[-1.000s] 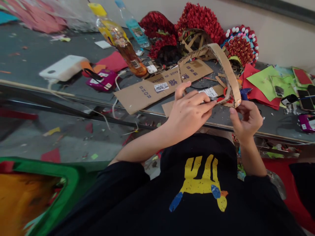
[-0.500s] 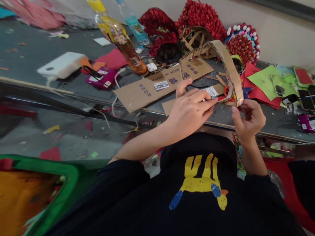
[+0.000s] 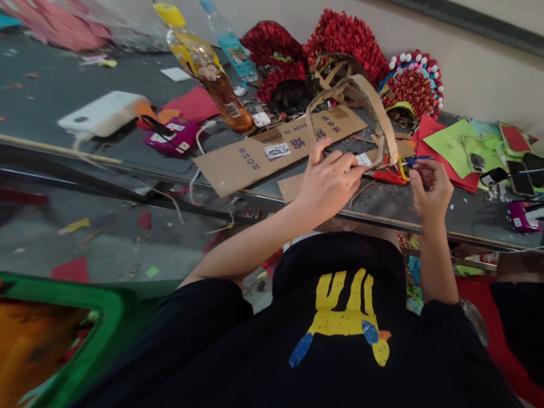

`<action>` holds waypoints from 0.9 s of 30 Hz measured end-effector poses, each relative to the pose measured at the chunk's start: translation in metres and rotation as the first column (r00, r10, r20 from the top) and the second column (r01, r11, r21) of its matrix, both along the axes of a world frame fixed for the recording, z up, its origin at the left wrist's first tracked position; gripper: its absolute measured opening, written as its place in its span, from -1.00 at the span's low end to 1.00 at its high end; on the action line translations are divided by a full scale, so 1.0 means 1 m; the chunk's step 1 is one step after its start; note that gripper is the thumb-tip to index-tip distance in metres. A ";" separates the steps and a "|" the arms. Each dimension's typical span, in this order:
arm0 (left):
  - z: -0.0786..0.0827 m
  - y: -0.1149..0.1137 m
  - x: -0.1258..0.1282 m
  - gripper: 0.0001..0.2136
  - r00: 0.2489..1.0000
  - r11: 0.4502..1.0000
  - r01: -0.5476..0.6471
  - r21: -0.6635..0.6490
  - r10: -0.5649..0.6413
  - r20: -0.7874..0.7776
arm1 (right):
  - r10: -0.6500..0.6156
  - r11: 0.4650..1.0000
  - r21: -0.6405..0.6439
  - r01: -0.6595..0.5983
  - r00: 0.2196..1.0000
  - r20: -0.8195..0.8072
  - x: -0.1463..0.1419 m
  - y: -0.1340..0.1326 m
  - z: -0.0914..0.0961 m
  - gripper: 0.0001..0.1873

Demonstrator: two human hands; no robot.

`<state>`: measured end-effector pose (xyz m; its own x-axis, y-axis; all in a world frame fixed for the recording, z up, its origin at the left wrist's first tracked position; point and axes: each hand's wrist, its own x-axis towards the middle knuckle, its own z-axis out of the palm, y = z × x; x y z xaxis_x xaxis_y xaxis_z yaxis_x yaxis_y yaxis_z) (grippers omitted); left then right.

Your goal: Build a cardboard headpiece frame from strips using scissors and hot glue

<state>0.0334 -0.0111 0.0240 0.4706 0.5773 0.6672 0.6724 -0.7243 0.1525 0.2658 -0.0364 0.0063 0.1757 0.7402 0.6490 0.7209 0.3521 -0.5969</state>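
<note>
A curved cardboard frame (image 3: 385, 122), made of bent corrugated strips, stands in an arch over the near part of the table. My left hand (image 3: 328, 184) holds its lower strip, thumb side towards the right, other fingers partly raised. My right hand (image 3: 432, 190) is off the frame's right end, fingers curled. Right beside its fingertips lie a small blue object (image 3: 419, 161) and a yellow loop (image 3: 402, 168); whether they are one tool, and how firmly they are gripped, is unclear. A red piece (image 3: 389, 177) lies below the frame.
A flat printed cardboard strip (image 3: 263, 156) lies left of the frame. Behind are red ruffled pieces (image 3: 346, 37), a tilted amber bottle (image 3: 212, 79) and a blue-labelled bottle (image 3: 238, 54). Left sit a white power box (image 3: 100, 113) and purple box (image 3: 172, 137); right, green paper (image 3: 453, 141).
My right hand has let go of the frame's right end and moved slightly away, beside the blue object. The yellow loop now shows. My left hand stays on the frame.
</note>
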 end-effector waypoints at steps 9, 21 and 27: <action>-0.041 0.039 -0.015 -0.73 0.991 0.972 0.019 -0.233 -0.049 -0.126 | -0.231 0.621 -0.553 0.556 0.804 0.549 0.076 0.052 -0.031 -0.41; -0.062 0.056 -0.027 -0.70 0.963 0.892 0.007 -0.452 -0.128 -0.238 | -0.195 0.540 -0.631 0.557 0.812 0.551 0.086 0.073 -0.026 -0.46; -0.067 0.054 -0.021 -0.66 0.976 0.870 0.034 -0.493 -0.135 -0.171 | -0.360 0.702 -0.467 0.538 0.833 0.420 0.077 0.061 -0.028 -0.43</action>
